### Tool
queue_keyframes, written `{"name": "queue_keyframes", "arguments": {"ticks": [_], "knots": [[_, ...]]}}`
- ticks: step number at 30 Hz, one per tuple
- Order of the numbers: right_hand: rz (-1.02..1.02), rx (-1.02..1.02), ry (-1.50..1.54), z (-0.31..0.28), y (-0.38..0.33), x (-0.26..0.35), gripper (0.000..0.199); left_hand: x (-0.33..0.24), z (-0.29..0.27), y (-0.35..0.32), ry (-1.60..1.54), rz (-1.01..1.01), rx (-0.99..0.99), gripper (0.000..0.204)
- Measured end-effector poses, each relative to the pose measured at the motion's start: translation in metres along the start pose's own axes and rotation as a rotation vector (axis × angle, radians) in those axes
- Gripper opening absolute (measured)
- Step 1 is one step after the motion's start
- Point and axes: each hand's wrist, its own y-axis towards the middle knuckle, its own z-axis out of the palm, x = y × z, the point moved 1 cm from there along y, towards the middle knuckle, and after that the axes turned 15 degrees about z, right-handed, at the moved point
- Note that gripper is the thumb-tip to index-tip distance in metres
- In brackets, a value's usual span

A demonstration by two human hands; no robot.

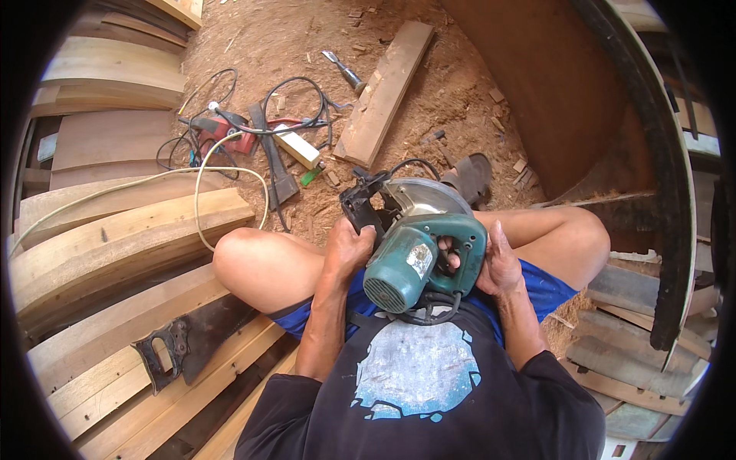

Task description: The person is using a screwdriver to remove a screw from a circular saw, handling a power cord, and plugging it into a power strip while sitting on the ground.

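Note:
A teal circular saw [406, 261] is tilted up over my lap, its round motor housing toward me and its metal blade guard [429, 195] away from me. My left hand [351, 244] is closed on the dark base plate [366, 205] at the saw's left side. On the right, my right hand [497, 261] holds the rear handle. Its fingers pass through the handle opening, while the thumb points up outside it. The saw's black cord [433, 316] loops against my shirt. How the blade sits inside the guard is hidden.
Stacked boards [138, 245] fill the left, with a hand saw [172, 349] on them. Ahead on the sawdust lie a red power tool [230, 134], tangled cords, an axe-like tool [274, 165], a chisel [345, 73] and a plank [387, 92]. A large curved brown panel [567, 92] stands at right.

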Motion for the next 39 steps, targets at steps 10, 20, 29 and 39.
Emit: {"name": "queue_keyframes", "arguments": {"ticks": [10, 20, 29, 39], "knots": [[0.128, -0.04, 0.096, -0.006, 0.003, 0.003, 0.078, 0.0, -0.002, 0.0, 0.004, -0.016, -0.011, 0.019], [0.076, -0.168, 0.096, -0.003, -0.002, -0.002, 0.07, 0.006, -0.002, 0.0, -0.034, 0.014, 0.001, 0.02], [0.075, -0.087, 0.104, -0.006, -0.002, -0.002, 0.066, 0.004, -0.004, -0.001, -0.004, 0.019, 0.021, 0.019], [0.072, -0.156, 0.116, -0.007, -0.003, -0.005, 0.069, -0.006, -0.004, 0.0, 0.014, 0.004, 0.047, 0.016]]}}
